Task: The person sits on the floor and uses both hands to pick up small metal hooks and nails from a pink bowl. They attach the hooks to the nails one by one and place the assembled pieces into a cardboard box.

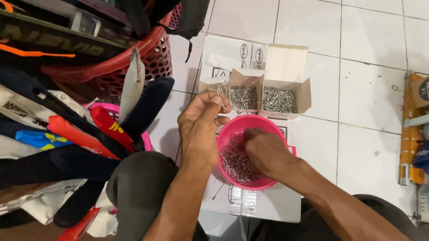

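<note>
2 bare hands work over a pink bowl (235, 131) that sits on flat white cardboard (281, 204) on the tiled floor (373, 86), between the person's knees. The bowl holds a heap of small silver wire hooks (235, 164), tangled so that no common direction can be read. The right hand (264, 150) reaches down into the bowl, fingers curled among the hooks; whether it has pinched any cannot be told. The left hand (200, 127) is raised just left of the bowl's rim, thumb and forefinger closed on a small bunch of hooks (221, 95) at the fingertips; their long axis is too small to tell. Just beyond the bowl stand 2 open cartons (270, 97) side by side, flaps up, both filled with the same hooks, with a smaller clear packet (211, 86) to their left. 1 stray hook (216, 188) lies on the cardboard near the bowl, its long axis running roughly toward the person. A red basket (148, 56) and stacked bags (31, 129) lie at left.
</note>
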